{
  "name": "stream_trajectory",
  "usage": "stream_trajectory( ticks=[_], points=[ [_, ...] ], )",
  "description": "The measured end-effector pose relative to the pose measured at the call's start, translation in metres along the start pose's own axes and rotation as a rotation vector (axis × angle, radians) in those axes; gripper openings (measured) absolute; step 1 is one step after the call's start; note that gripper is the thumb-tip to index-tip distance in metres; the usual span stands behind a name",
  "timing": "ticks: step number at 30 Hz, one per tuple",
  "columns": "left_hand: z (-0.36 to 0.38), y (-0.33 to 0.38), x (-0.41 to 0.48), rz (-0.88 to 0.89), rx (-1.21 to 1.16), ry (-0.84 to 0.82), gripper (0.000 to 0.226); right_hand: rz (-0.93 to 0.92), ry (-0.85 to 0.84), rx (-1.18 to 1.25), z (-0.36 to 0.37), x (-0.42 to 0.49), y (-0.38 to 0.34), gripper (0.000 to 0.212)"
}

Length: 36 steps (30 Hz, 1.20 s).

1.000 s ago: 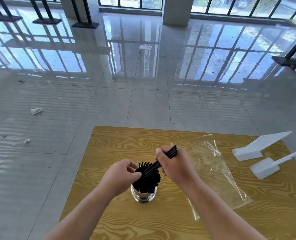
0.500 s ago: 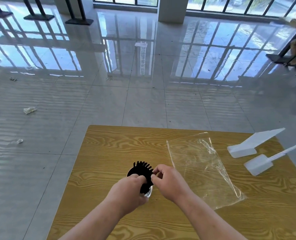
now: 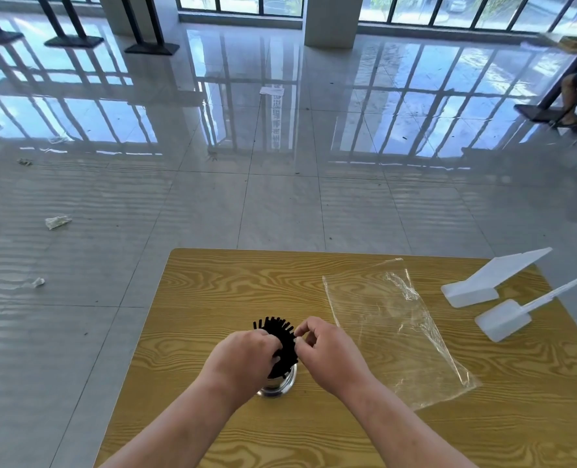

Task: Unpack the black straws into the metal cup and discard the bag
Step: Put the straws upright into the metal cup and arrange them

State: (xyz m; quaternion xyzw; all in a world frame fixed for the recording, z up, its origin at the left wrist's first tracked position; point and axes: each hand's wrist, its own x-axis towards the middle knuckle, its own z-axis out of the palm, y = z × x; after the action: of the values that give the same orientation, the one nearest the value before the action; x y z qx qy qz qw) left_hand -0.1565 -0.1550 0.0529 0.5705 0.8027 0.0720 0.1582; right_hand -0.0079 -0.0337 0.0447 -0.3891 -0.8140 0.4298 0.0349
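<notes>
A glossy grey tiled floor (image 3: 280, 204) fills the upper half of the view and mirrors the window frames along the far wall. At its far right edge a seated person's legs (image 3: 574, 92) show beside a dark table

The wood-grain tabletop (image 3: 212, 292) takes up the lower half, its far edge running straight across the view

The clear bag (image 3: 392, 336) lies flat and crinkled on the tabletop, to the right of the hands and apart from them, running from the far edge down towards the near right. It looks empty

Two white pieces sit near the right edge of the tabletop, beyond the bag: a wedge (image 3: 483, 282) and, just nearer, a block with a long thin stem (image 3: 506, 319)

Both forearms reach in from the bottom and meet over the middle of the tabletop. The left hand (image 3: 243, 359) has its fingers curled round the left side of the straws (image 3: 277, 329). The right hand (image 3: 331, 356) has its fingers bent in, with thumb and forefinger pinching at the right edge of the bunch

The straws stand in the cup (image 3: 280, 386), their black tops fanned out above the hands. The cup stands upright on the tabletop under the hands, left of the bag; only its shiny lower part shows between the wrists

A crumpled scrap (image 3: 57, 221) lies on the floor well to the left, with a smaller bit (image 3: 38, 282) nearer
</notes>
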Motion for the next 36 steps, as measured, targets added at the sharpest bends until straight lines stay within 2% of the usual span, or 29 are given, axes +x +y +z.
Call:
stream_trajectory(
  ticks=[12,26,32,36],
  points=[
    [-0.031,-0.01,-0.004,-0.07,-0.115,0.15,0.017,-0.041,0.075,-0.025,-0.007,-0.001,-0.006,0.013],
    [-0.113,-0.035,-0.012,-0.15,-0.27,0.308,0.003,-0.045,0.136,0.03,-0.015,-0.003,-0.012,0.02],
    [-0.123,-0.054,-0.013,-0.217,-0.66,0.42,0.023,-0.027,0.172,0.104,-0.021,-0.002,-0.011,0.02],
    [-0.108,-0.055,-0.011,-0.302,-1.031,0.53,0.022,-0.01,0.143,0.164,-0.019,-0.002,-0.012,0.021]
  ],
)
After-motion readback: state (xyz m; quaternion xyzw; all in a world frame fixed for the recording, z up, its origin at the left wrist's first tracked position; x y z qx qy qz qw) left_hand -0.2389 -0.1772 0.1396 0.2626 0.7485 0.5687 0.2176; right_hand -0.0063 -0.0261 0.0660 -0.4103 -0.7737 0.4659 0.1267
